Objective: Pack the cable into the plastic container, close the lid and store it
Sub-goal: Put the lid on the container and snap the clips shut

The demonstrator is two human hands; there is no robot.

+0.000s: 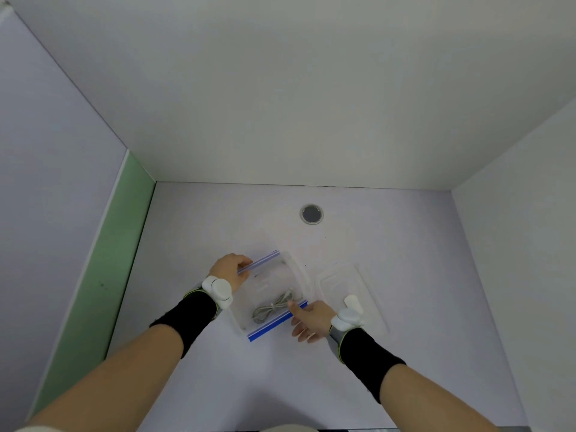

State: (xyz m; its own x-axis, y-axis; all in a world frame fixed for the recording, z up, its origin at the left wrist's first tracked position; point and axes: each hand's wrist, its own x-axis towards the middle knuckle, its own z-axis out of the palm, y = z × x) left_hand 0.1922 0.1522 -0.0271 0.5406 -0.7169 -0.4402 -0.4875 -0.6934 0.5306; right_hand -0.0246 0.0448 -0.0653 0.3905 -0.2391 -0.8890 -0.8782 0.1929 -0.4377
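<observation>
In the head view, a clear plastic container [274, 294] with blue clip edges is seen on the pale table [218, 385], with the coiled grey cable [274, 308] lying inside it. The far blue edge is pinched by the curled fingers of the left hand [232, 269]. The near blue edge is touched by the thumb of the right hand [311, 321], whose other fingers are spread loosely. The transparent lid [343, 283] lies just right of the container.

Pale table [218, 385] bears clear container [274, 294], seemingly a lid [343, 282].
</observation>
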